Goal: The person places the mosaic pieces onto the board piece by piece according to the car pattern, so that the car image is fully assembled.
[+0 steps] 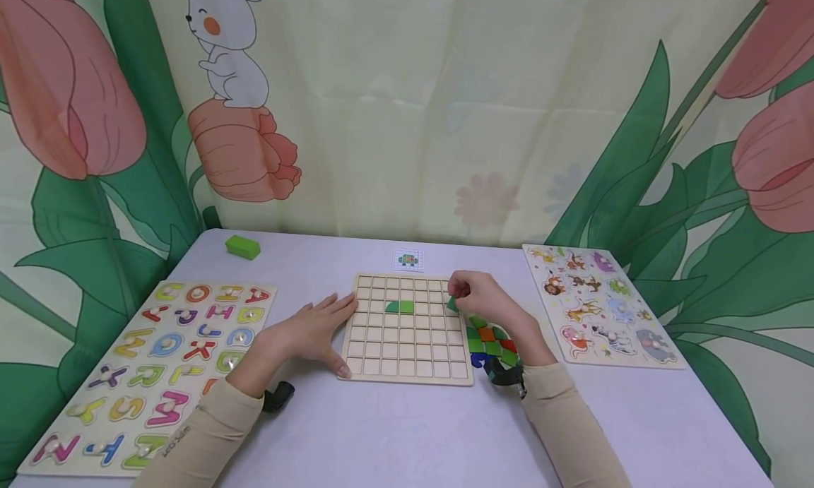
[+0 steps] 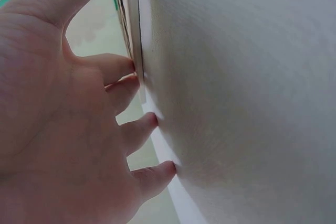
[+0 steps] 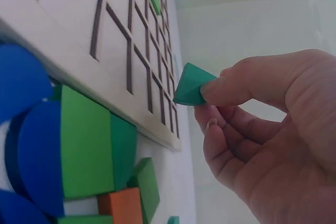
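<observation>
My right hand (image 1: pixel 486 299) pinches a dark green quarter-circle block (image 3: pixel 190 85) between thumb and fingers, over the right edge of a wooden grid board (image 1: pixel 407 349). Two pieces lie side by side on the grid: a dark green quarter-circle (image 1: pixel 392 307) and a light green square (image 1: pixel 407 306). My left hand (image 1: pixel 299 337) has its fingers spread along the board's left side, with the thumb at its near left corner. Beside the board's right edge, partly under the right forearm, is a pile of coloured blocks (image 3: pixel 86 148) in green, blue, orange and red.
A small pattern card (image 1: pixel 408 260) lies behind the board. The alphabet puzzle (image 1: pixel 149 380) is at the left, partly covered by the left arm. An animal puzzle (image 1: pixel 598 308) lies at the right. One green block (image 1: pixel 243 247) sits at the table's back left.
</observation>
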`<state>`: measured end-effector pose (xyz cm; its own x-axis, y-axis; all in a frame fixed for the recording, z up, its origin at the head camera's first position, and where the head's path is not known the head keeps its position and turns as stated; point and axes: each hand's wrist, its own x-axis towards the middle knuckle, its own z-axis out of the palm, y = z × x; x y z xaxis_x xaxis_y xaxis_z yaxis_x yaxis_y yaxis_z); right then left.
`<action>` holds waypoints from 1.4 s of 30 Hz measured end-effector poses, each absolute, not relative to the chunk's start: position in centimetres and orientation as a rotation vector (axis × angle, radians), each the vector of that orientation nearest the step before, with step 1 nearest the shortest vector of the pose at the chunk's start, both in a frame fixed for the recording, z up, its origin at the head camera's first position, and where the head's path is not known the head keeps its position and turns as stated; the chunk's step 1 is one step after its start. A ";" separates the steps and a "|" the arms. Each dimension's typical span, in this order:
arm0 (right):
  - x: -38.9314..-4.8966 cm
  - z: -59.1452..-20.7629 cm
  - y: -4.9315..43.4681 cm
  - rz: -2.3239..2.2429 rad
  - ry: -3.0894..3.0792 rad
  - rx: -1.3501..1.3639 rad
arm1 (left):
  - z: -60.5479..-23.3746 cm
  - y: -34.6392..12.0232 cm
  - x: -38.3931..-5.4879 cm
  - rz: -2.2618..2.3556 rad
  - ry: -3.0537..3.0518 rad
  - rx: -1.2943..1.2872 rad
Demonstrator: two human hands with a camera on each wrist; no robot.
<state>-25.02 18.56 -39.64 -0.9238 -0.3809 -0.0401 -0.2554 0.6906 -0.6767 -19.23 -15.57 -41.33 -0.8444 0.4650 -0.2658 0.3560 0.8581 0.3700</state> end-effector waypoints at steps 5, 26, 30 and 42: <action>-25.1 -40.0 17.9 -1.045 2.725 -0.523 | -41.3 -15.6 -19.2 0.444 2.682 0.615; -25.6 -41.0 14.0 -1.025 2.756 -0.627 | -41.2 -15.7 -19.3 0.455 2.682 0.622; -25.6 -41.1 13.4 -0.980 2.787 -0.620 | -41.2 -15.6 -19.3 0.448 2.678 0.625; -25.3 -41.2 12.6 -0.969 2.816 -0.574 | -41.1 -15.7 -19.3 0.450 2.678 0.631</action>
<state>-25.27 12.63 -41.24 -0.9226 -0.3852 0.0201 -0.3160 0.7249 -0.6122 -19.30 -15.67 -41.12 -0.8388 0.4773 -0.2621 0.3655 0.8503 0.3788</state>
